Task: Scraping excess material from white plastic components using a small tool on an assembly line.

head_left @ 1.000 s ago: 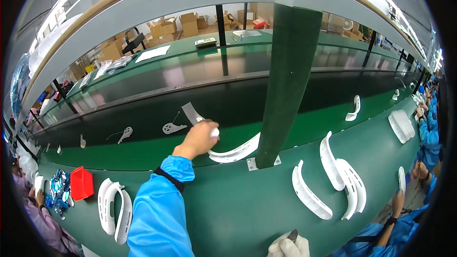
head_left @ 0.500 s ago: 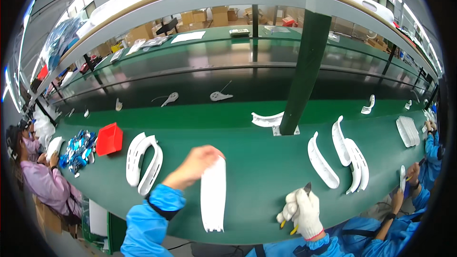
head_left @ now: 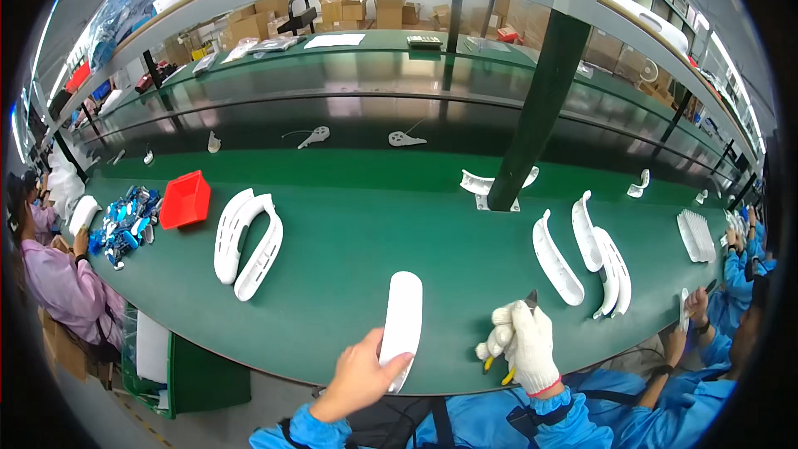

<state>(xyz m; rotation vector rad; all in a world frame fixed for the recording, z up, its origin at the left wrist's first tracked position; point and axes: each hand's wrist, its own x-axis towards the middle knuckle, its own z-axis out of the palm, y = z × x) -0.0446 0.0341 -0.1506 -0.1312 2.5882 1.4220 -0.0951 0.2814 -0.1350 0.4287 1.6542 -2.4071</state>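
Observation:
My bare left hand (head_left: 364, 376) grips a long white curved plastic piece (head_left: 402, 316) by its near end, thumb on one side and fingers on the other. The piece stands tilted above the table's front edge, its rounded end pointing away from me. Beside it to the right, my right hand (head_left: 524, 345), in a white knit glove, is closed around a pair of pliers (head_left: 489, 363) with yellow handles. Their dark tip pokes out above the fingers, and the glove hides the middle of the tool.
Two white curved pieces (head_left: 241, 237) lie to the left, near a red bin (head_left: 185, 201) and a heap of blue and silver parts (head_left: 129, 220). Several more white pieces (head_left: 555, 258) lie right. A green post (head_left: 540, 108) rises from the table (head_left: 332, 283). Co-workers sit at both sides.
My left hand has shifted from the piece's far end to its near end, and the piece has moved slightly right. My right hand keeps hold of the pliers.

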